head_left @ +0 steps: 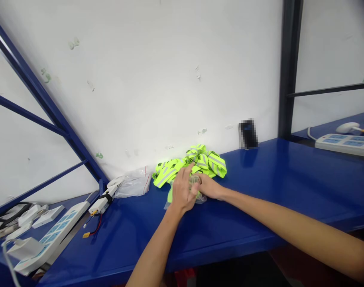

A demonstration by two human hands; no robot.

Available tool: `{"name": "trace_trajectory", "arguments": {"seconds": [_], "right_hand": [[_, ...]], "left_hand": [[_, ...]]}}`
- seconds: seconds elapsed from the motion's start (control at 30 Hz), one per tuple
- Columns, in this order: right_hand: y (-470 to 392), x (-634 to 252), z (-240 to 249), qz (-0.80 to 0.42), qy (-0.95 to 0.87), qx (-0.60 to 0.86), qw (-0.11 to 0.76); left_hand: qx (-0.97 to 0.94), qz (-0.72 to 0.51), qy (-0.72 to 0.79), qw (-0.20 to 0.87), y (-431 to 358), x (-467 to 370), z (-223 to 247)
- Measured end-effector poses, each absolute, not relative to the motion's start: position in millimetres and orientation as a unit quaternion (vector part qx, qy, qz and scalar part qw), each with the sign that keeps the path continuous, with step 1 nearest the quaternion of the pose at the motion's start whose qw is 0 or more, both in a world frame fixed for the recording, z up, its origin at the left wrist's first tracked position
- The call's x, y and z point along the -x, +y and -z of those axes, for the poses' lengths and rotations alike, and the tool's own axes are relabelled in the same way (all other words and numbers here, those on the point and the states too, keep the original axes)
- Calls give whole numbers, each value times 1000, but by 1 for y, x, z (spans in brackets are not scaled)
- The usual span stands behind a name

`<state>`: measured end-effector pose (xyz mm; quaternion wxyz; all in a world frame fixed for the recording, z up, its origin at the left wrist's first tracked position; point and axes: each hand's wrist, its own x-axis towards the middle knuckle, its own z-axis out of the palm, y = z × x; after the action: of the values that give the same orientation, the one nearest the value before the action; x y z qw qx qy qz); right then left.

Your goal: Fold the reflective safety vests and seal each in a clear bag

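Observation:
A clear plastic bag [202, 198] with a yellow-green reflective strap [170, 195] inside lies near the middle of the blue table, between and partly under my hands. My left hand [182, 190] is over the bag, its fingers pointing away from me and its thumb on the right, gripping the plastic. From the right, my right hand [210, 186] meets it with curled fingers that hold the bag's upper part; its fingertips are partly hidden. Just behind both hands rests a loose pile of yellow-green reflective straps [211, 163] with silver stripes.
Flat clear zip bags [134, 184] lie left of the pile, beside a white device [102, 201] with a loose wire connector. White power strips [54, 235] stand farther left. A blurred dark object [248, 134] leans on the wall behind the blue table [259, 179].

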<state>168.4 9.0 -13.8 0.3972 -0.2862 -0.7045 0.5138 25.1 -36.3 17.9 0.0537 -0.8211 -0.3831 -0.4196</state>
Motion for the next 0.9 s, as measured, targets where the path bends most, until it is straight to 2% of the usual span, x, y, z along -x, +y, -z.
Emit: {"name": "trace_trajectory", "arguments": {"seconds": [0.1, 0.17, 0.27, 0.43, 0.57, 0.7, 0.8, 0.9], "right_hand": [[12, -181, 10, -672, -639, 213, 307], [12, -185, 9, -712, -617, 196, 273], [7, -179, 9, -672, -637, 219, 308], [-2, -158, 12, -459, -735, 240, 438], [5, -159, 12, -368, -721, 346, 473], [15, -170, 12, -426, -670, 427, 433], [18, -175, 14, -501, -634, 409, 425], [17, -178, 12, -561, -594, 375, 438]], "left_hand": [[767, 492, -413, 13, -35, -16, -25], [746, 512, -424, -5, -34, -13, -25], [746, 493, -448, -15, -33, -19, -21], [775, 394, -494, 30, -37, -36, -12], [763, 361, -536, 14, -36, -33, -19], [774, 254, -580, 15, -27, -25, -33], [770, 185, -610, 41, -16, -23, -37], [768, 180, -614, 28, -7, -20, -36]]}}
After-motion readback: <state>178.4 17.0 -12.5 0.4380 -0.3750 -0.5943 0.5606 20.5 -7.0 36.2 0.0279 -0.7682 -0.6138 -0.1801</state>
